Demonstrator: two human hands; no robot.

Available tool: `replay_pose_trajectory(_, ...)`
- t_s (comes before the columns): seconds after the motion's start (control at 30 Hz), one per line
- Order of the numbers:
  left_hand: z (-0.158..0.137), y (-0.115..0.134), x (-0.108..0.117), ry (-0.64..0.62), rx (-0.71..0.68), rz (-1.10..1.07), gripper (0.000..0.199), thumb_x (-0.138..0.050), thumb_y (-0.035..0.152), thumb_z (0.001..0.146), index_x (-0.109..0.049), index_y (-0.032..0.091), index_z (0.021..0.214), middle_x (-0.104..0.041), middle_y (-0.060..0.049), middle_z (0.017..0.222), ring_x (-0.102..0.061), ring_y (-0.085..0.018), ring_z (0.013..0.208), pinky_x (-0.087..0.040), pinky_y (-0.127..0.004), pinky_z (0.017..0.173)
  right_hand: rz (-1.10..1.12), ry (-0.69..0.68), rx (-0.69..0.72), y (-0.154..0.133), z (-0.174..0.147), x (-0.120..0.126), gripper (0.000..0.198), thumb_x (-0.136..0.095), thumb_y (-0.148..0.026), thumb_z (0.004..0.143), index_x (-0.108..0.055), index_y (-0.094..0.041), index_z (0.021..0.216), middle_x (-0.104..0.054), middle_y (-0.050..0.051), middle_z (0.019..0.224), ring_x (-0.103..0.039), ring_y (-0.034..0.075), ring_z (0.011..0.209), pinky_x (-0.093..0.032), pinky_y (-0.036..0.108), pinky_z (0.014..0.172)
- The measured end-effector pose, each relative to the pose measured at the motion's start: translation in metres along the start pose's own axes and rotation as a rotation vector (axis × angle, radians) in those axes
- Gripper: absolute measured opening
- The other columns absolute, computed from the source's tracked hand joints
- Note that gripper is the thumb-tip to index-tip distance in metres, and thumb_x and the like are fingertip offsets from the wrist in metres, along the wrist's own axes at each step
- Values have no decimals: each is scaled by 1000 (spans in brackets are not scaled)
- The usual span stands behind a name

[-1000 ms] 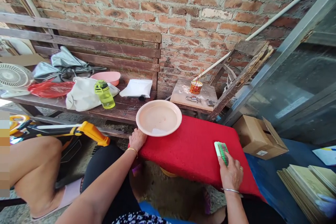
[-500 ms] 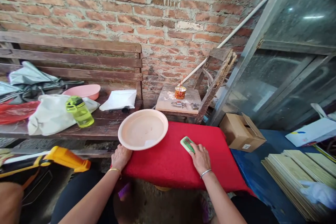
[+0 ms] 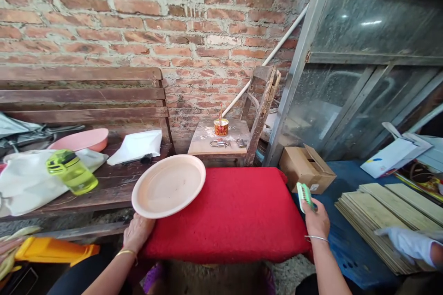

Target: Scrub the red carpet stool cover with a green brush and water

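A red cloth [image 3: 242,212] covers the low table in front of me. My left hand [image 3: 139,231] is closed on the cloth's front left edge, just below the rim of a pale pink basin [image 3: 169,184], its fingertips partly hidden. Some water seems to lie in the basin, with small dark specks. Beyond the cloth's right edge, my right hand [image 3: 317,220] grips a green and white scrub brush [image 3: 303,196], tilted up off the surface with its bristles partly showing.
On the left bench [image 3: 110,189] lie a green bottle [image 3: 78,177], a pink tub and bags. Behind the table, a chair [image 3: 221,145] bears a small pot and padlocks. At right are a cardboard box [image 3: 306,168], stacked boards [image 3: 377,216] and another person's gloved hand [image 3: 404,242].
My right hand has lifted the brush off the cloth and carried it right, past the table's edge. My left hand stays by the basin. The view has turned right; the gloved hand has moved further in.
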State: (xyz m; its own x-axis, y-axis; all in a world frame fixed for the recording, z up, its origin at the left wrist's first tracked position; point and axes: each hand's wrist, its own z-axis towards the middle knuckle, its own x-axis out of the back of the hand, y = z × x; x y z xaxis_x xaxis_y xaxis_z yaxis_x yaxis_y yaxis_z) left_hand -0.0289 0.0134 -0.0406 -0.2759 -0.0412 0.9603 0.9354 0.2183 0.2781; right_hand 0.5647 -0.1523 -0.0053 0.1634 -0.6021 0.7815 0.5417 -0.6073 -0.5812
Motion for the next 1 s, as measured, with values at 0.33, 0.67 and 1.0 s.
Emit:
replay_pose_trajectory(0.33, 5, -19, -7, -52, -49, -124, 59, -30, 32, 93, -41, 9, 147, -54, -15, 141, -37, -30, 142, -30, -43, 117, 158, -424, 899, -142, -148, -66, 20, -56, -28, 90, -65, -32, 107, -62, 2, 102, -56, 20, 96, -41, 33, 92)
replay_pose_trajectory(0.67, 6, -24, -4, -2, -4, -184, 66, -50, 34, 82, -45, 15, 145, -62, -11, 134, -46, -31, 135, -36, -43, 115, -281, -354, 584, -124, -58, -50, 31, -51, -31, 93, -62, -30, 123, -62, 8, 108, -57, 23, 97, -42, 35, 88)
replay_pose_trajectory(1.0, -1, -7, 5, -13, 7, -87, 59, -52, 31, 86, -48, 18, 144, -60, -11, 136, -46, -31, 135, -42, -42, 110, -239, 12, 123, -34, -5, -25, 42, -44, -46, 92, -63, -22, 121, -60, 12, 97, -55, 27, 86, -45, 39, 77)
